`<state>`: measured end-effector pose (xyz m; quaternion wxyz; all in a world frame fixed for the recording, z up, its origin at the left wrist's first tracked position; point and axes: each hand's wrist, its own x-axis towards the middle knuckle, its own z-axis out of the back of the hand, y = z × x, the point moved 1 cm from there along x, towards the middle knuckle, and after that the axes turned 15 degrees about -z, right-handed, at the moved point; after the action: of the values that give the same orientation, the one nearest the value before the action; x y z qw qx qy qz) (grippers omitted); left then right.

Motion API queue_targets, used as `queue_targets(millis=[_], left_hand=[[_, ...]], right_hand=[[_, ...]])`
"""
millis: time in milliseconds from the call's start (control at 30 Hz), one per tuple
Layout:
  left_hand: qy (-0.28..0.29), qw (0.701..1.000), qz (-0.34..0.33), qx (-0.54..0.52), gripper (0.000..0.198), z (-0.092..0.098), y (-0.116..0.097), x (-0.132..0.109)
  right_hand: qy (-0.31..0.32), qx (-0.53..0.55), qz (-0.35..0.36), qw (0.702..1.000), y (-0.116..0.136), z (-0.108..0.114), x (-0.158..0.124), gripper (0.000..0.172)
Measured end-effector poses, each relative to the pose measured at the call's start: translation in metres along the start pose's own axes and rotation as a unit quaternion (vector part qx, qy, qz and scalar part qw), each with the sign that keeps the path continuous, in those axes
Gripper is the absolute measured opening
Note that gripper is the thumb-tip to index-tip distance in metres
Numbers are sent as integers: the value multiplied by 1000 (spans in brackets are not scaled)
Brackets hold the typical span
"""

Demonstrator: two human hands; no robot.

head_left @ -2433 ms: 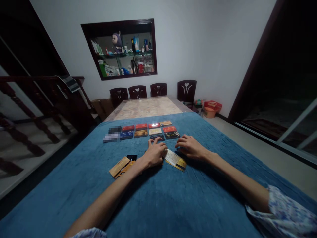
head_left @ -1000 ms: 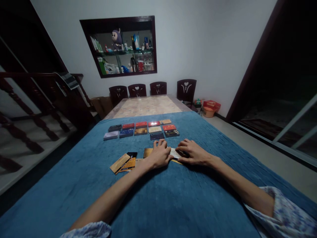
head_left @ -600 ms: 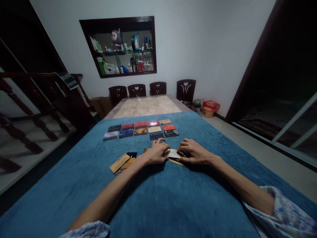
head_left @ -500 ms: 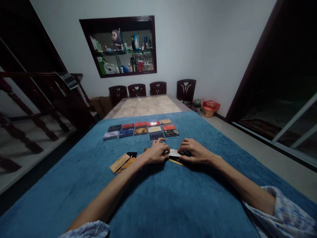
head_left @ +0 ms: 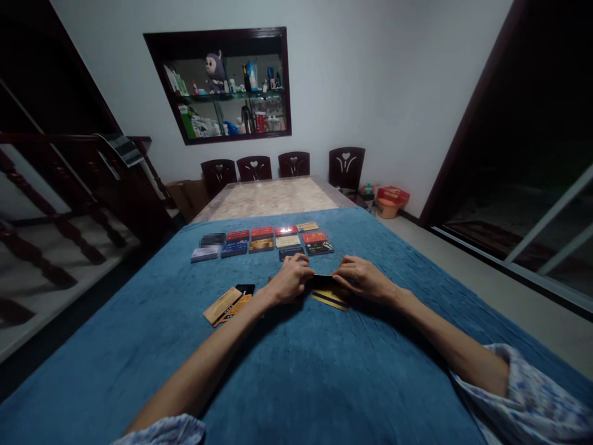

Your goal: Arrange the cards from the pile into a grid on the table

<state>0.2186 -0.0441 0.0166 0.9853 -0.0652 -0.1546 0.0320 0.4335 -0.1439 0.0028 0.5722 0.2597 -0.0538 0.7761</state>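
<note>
My left hand [head_left: 290,282] and my right hand [head_left: 362,279] meet over the blue cloth [head_left: 296,371], each pinching one end of a dark card [head_left: 323,282] raised a little above it. Beneath that card lies a yellow-and-black card [head_left: 330,298]. Beyond my hands, rows of red, blue, dark and pale cards [head_left: 264,241] are laid out side by side. To the left of my left forearm sits a small heap of tan and black cards [head_left: 228,303].
Past the cloth the bare marble tabletop [head_left: 273,198] runs to several dark chairs [head_left: 296,164]. A wall niche [head_left: 227,86] holds bottles and a plush toy. Dark stair railing [head_left: 69,185] stands at left, a red basket [head_left: 391,201] on the floor at right.
Both hands drew together over the loose cards near the middle. The pale card between them has turned over, showing its dark face, and is now lifted off the yellow-and-black one.
</note>
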Motion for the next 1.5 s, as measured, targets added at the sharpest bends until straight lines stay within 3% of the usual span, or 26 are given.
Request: queue_targets(millis=[200,533,800,1133,1500], left_hand=[[-28,999,-1,30,33,-3,2,3],[-71,996,40,26,43,-8,7,13],[-59,994,79,50,27,-8,-2,15],[14,987,136,88,39,-8,-15,14],[-2,987,145,72,49,-20,-8,14]], right_hand=[[-66,-27,-8,997,-8,-11,0,33],[-96,-62,-78,990,-10,-21,-1,27],[-38,-47,-123,991,-6,-20,0,31],[-3,-93,-203,975,3,-25,-4,42],[23,-145,-175,973,0,-30,3,58]])
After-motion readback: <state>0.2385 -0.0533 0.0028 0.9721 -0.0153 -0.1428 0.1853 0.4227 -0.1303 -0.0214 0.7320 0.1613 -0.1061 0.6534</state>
